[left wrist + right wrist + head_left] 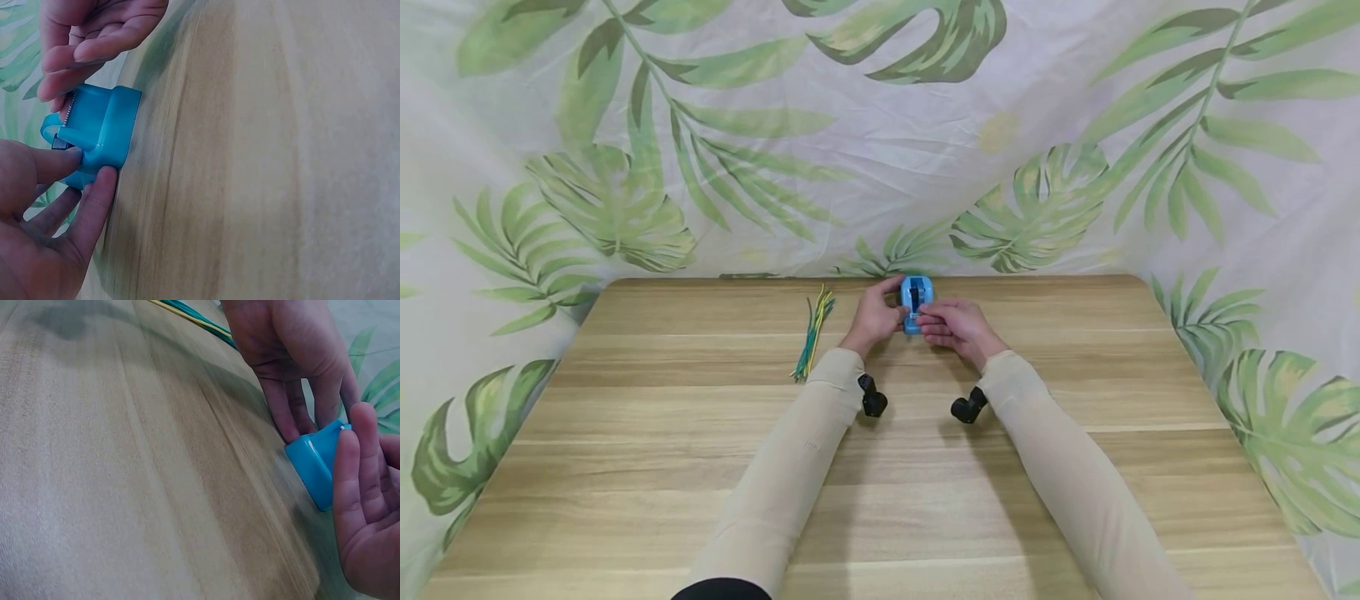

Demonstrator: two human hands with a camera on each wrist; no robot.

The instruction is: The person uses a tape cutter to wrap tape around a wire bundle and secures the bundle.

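A blue tape dispenser (917, 300) with a serrated cutter stands at the table's far edge. My left hand (876, 315) grips its left side; in the left wrist view the thumb lies beside the cutter and the other fingers against the dispenser's side (103, 137). On the opposite side is my right hand (957, 327), its thumb and index fingertips close together right at the cutter. Its other fingers (369, 481) extend loosely past the dispenser (315, 465) in the right wrist view. I cannot tell whether the right fingertips pinch any tape.
Left of the left hand, a loose bundle of thin green and yellow strands (812, 337) lies on the wooden table (917, 500). A leaf-patterned cloth (910, 167) hangs directly behind the table's far edge.
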